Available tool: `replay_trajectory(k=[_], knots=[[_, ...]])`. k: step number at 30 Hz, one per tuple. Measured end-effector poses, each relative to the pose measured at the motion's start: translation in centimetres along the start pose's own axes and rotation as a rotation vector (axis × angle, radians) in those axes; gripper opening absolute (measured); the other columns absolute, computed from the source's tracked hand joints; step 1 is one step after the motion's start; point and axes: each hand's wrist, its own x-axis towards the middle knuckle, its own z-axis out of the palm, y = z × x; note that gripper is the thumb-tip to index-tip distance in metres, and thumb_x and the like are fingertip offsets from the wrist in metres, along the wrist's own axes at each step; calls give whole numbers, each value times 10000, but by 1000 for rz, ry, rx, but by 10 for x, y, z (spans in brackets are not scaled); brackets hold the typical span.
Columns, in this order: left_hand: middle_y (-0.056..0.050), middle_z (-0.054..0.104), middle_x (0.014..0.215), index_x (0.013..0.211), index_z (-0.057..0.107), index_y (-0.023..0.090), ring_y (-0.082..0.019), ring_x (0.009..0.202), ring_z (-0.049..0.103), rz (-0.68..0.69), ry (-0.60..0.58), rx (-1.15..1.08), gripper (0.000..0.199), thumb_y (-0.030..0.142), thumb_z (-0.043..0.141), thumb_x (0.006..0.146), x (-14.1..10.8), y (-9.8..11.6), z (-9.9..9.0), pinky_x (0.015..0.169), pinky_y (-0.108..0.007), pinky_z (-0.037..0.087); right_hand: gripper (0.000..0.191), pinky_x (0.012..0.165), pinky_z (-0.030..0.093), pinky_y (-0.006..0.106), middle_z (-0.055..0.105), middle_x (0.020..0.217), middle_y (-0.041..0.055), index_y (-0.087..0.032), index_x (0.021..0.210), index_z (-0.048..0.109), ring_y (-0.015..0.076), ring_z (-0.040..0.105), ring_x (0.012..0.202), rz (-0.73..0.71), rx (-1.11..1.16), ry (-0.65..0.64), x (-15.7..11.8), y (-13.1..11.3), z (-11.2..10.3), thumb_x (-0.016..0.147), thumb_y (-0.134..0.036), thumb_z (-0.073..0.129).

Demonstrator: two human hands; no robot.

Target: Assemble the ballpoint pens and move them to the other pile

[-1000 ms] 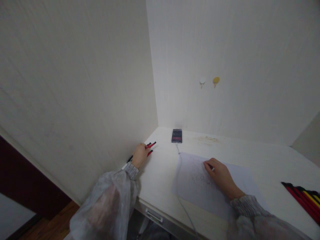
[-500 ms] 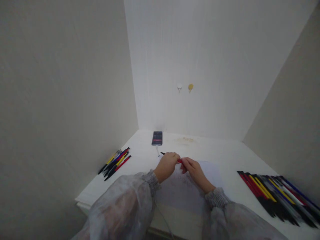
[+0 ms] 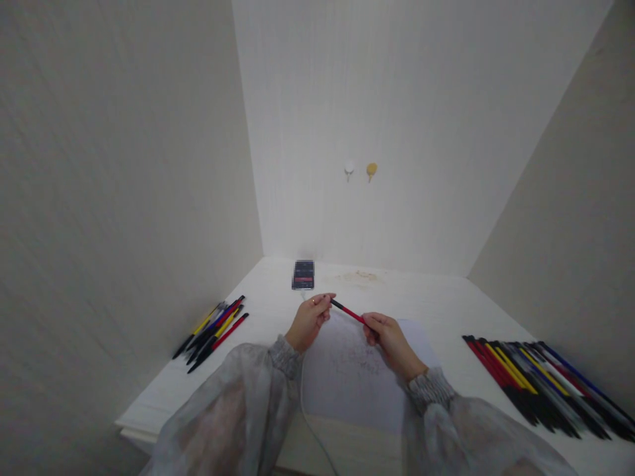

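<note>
A red pen [image 3: 353,313] with a black end section is stretched between my two hands above a sheet of paper [image 3: 352,390]. My left hand [image 3: 310,320] pinches its black end with thumb and fingertips. Around the red end, my right hand [image 3: 389,337] has its fingers closed, hiding that tip. The pen slants down from left to right. Scribbled marks show on the paper beneath.
Several mixed-colour pens [image 3: 213,334] lie loosely at the left, and a row of pens [image 3: 546,383] lies at the right. A phone [image 3: 303,274] with a white cable [image 3: 315,433] sits near the back wall [image 3: 317,132], which bears two hooks [image 3: 372,170].
My left hand has slid left along the pen to its black end, uncovering the black and red barrel. My right hand stays at the red end. The camera view has shifted slightly.
</note>
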Motion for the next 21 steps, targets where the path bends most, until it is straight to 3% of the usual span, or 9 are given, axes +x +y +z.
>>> replay_trajectory(k=[3, 7, 12, 16, 19, 21], knots=[[24, 477, 606, 819, 604, 98, -9, 470, 375, -15, 9, -53, 281, 314, 631, 642, -1, -3, 2, 460, -146, 293, 302, 375, 230, 203, 438, 430, -48, -156, 557, 494, 59, 350, 358, 32, 7, -27, -3, -2, 4, 696, -422, 524], [31, 475, 564, 723, 609, 95, -4, 448, 366, -57, 112, -117, 217, 281, 652, 619, 1, -5, 0, 435, -136, 290, 326, 370, 224, 209, 425, 415, -50, -158, 540, 486, 58, 329, 347, 45, -51, -45, -5, -4, 7, 694, -444, 518], [24, 510, 564, 667, 605, 106, -18, 463, 406, -87, 192, -146, 165, 251, 661, 610, -1, -6, 1, 463, -141, 340, 214, 448, 313, 213, 490, 471, -39, -154, 638, 572, 80, 414, 436, -103, -150, 123, -5, -9, 10, 605, -360, 621], [32, 496, 528, 650, 605, 116, -30, 478, 428, -91, 223, -191, 137, 243, 651, 627, 0, -9, 0, 483, -142, 364, 229, 544, 380, 225, 581, 617, -5, -163, 665, 586, 108, 506, 567, -196, -174, 247, -8, -13, 15, 554, -345, 670], [34, 489, 527, 660, 604, 126, -35, 486, 438, -57, 247, -220, 105, 225, 636, 644, 1, -11, 0, 497, -144, 375, 347, 437, 362, 224, 566, 534, 5, -149, 766, 579, 101, 485, 437, -38, -22, 155, -9, -12, 16, 675, -480, 528], [34, 484, 527, 660, 601, 129, -38, 483, 437, -38, 260, -214, 95, 220, 627, 652, 1, -11, -1, 495, -148, 376, 396, 359, 303, 212, 512, 433, -11, -137, 716, 571, 82, 411, 335, 61, 22, 83, -8, -9, 14, 703, -519, 467]])
